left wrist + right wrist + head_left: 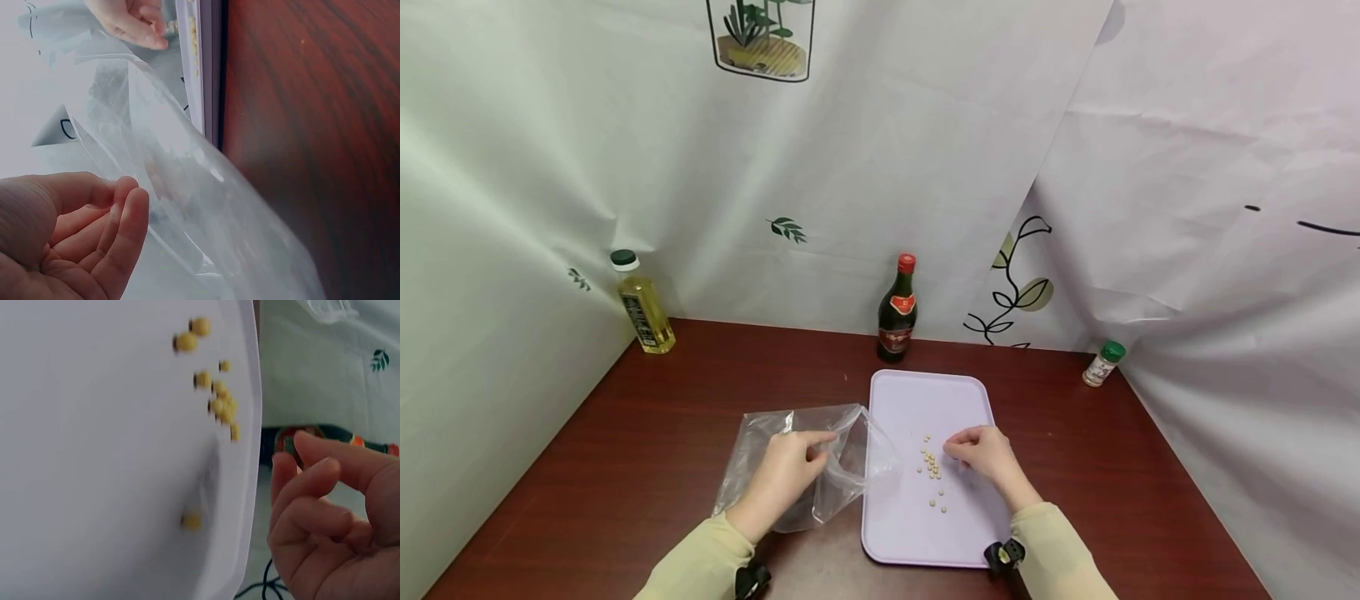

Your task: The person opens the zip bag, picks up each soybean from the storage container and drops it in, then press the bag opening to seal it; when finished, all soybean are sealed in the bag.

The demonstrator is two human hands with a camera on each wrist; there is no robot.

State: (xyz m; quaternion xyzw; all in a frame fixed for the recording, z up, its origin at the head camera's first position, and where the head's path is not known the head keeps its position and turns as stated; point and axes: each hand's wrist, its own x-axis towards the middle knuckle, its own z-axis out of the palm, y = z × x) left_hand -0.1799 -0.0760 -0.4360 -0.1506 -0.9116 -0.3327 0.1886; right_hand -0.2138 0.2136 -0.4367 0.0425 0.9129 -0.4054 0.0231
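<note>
My left hand [784,473] pinches the edge of a clear plastic bag [758,433] between thumb and fingertips. The bag lies spread at the left of a pale lilac tray [917,393], its open mouth overlapping the tray's left side. Several small round yellow beans [219,406] are scattered on the tray. Just right of the beans hovers my right hand [987,454], low over the tray. In the right wrist view its fingers are loosely bent, thumb tip [306,445] apart from the fingertips, with nothing visible between them.
Behind the tray stands a dark green bottle [897,312] with a red cap. A bottle of yellow oil [647,312] stands at the back left corner. At the back right is a small green-capped shaker [1103,364]. Printed white cloth [865,167] walls the dark red table [715,367].
</note>
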